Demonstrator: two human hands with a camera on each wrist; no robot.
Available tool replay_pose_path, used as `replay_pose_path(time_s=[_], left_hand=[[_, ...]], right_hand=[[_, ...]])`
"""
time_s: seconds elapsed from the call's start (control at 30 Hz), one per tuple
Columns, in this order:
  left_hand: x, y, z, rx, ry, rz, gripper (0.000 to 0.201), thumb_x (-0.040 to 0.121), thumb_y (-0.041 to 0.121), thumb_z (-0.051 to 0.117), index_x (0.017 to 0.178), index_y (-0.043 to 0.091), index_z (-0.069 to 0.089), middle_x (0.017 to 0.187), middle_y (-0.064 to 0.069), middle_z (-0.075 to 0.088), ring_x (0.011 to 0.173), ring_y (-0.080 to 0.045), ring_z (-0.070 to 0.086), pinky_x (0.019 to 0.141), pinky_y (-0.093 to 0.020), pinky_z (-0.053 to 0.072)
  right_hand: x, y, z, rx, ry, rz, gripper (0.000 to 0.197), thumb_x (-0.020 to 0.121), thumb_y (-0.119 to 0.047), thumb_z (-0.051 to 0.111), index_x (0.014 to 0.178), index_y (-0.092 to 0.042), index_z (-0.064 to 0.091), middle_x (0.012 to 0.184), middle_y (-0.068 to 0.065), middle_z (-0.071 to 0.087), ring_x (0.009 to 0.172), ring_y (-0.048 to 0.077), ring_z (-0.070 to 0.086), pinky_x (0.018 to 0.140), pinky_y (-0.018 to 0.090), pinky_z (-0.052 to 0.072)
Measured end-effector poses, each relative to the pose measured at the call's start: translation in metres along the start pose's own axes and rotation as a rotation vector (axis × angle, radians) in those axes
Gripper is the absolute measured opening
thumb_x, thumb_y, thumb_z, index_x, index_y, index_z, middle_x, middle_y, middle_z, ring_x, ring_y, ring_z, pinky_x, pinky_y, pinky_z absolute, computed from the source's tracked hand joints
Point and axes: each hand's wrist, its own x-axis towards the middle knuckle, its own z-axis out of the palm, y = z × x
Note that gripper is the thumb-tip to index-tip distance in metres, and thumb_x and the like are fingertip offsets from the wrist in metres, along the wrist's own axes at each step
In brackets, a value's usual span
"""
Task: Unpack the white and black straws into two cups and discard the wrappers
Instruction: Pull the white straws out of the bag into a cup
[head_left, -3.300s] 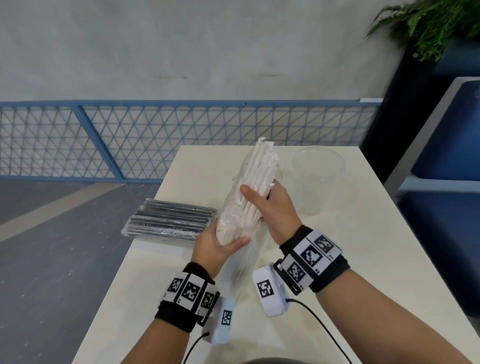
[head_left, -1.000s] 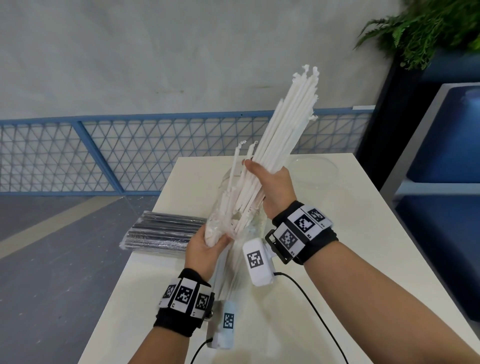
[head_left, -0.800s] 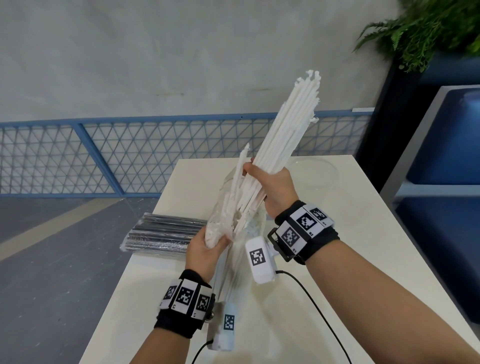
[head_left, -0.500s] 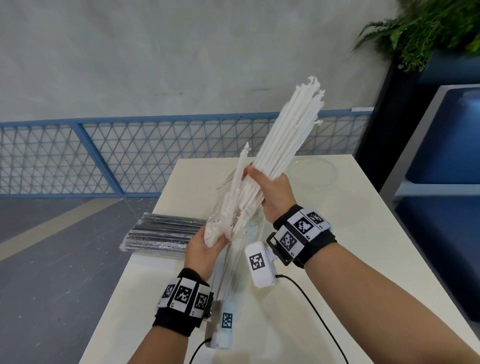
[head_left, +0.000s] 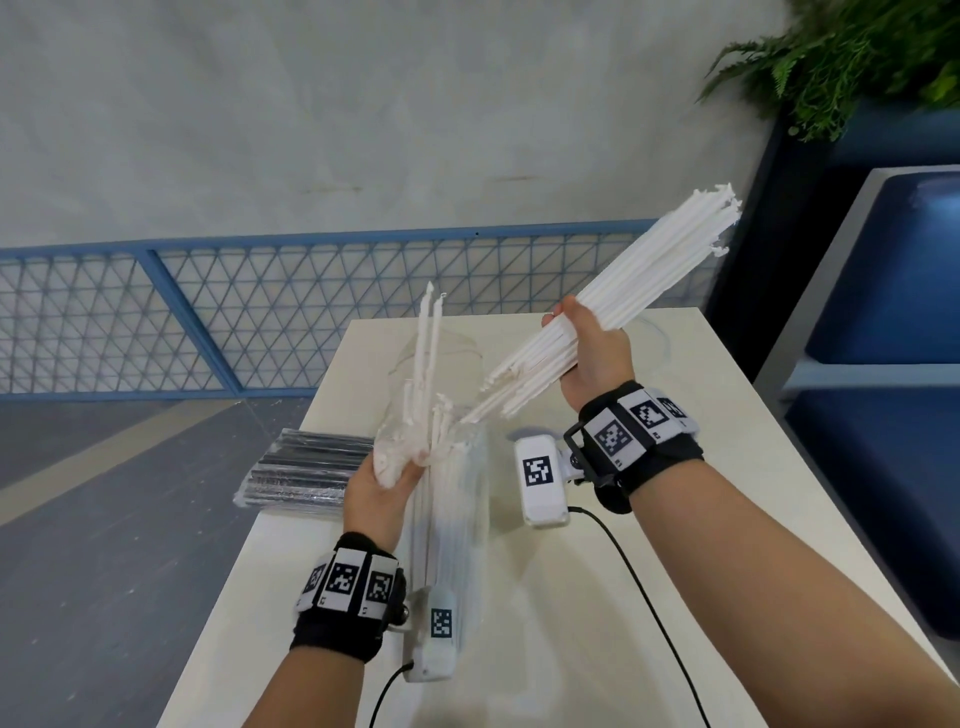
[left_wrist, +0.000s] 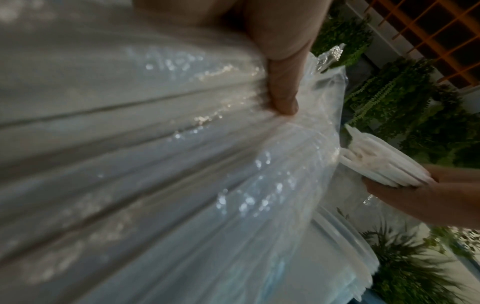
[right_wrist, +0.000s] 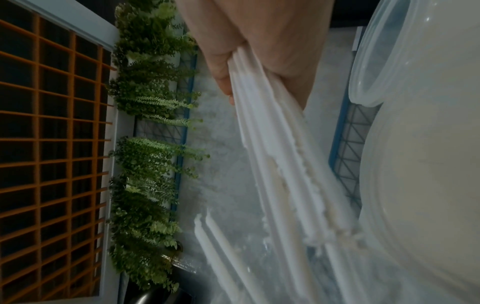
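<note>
My right hand (head_left: 592, 358) grips white straws (head_left: 649, 270), frame centre-right; left hand (head_left: 382, 488) pinches wrapper (head_left: 457, 499). Straws light, stiff, slippery: hold mid-bundle.

two hands (head_left: 382, 488), two straw packs (head_left: 306, 475)

No words, brand names, numbers or signs can be read in any of the three views. The only printed marks are black-and-white square code patterns, which carry no letters or digits: several sit side by side on the left wristband (head_left: 347, 581) and on the right wristband (head_left: 631, 423), and one more is printed on each white wrist camera (head_left: 540, 472), the left one (head_left: 440, 623) included. The clear wrapper (left_wrist: 182, 164) shows only glints of light, with no legible printing; the left wrist view is blurred.
</note>
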Motion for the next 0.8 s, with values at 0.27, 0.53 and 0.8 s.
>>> replay_pose_path(time_s=[0.27,0.53,0.8], left_hand=[[0.007,0.001,-0.003,-0.004,0.044,0.003,0.037,0.082,0.015,0.065,0.117,0.004,0.057,0.103,-0.006,0.061,0.098,-0.018,0.055,0.089,-0.029,0.041],[0.007,0.001,0.000,-0.060,0.083,0.008,0.037,0.083,0.013,0.064,0.118,0.004,0.057,0.108,-0.006,0.061,0.102,-0.018,0.055,0.091,-0.028,0.040],[0.000,0.004,0.014,-0.158,-0.003,-0.009,0.037,0.080,0.015,0.067,0.116,0.009,0.059,0.100,0.000,0.065,0.098,-0.014,0.061,0.076,-0.017,0.045]], right_hand=[[0.009,-0.017,-0.005,-0.081,0.021,-0.125,0.018,0.087,-0.009,0.057,0.069,-0.008,0.057,0.066,0.005,0.057,0.059,0.015,0.057,0.056,0.024,0.049],[0.021,-0.029,-0.007,-0.308,0.059,-0.380,0.017,0.081,-0.011,0.062,0.092,-0.001,0.055,0.069,0.005,0.055,0.061,0.015,0.055,0.056,0.024,0.047],[0.023,0.038,-0.029,-0.574,0.013,-0.314,0.034,0.079,-0.015,0.072,0.108,-0.006,0.058,0.099,0.005,0.064,0.093,0.019,0.061,0.080,0.028,0.049]])
